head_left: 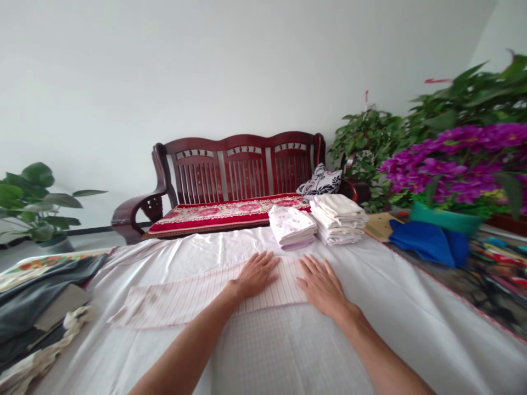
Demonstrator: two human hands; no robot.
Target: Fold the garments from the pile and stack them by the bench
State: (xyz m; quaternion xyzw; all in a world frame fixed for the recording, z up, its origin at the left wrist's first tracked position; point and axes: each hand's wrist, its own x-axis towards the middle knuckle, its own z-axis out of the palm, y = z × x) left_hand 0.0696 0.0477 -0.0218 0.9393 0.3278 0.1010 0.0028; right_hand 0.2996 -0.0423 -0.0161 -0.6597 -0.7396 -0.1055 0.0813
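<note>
Bare forearms reach over a white sheet, which spreads beneath and around a long strip of pink-striped cloth, lying flat. The left hand rests palm down on the striped cloth, toward its right end, fingers extended; the right hand lies flat at that right end, fingers a little spread. The hands are apart from each other, neither gripping anything. Left of the striped cloth lies a heap of dark and pale clothes. Just beyond its right end sit two folded stacks, a patterned one and a mostly white one. Well to its right are a blue cloth and purple flowers. Farther beyond the striped cloth stands a dark red wooden bench, bearing a red floral cover and a black-and-white cushion
</note>
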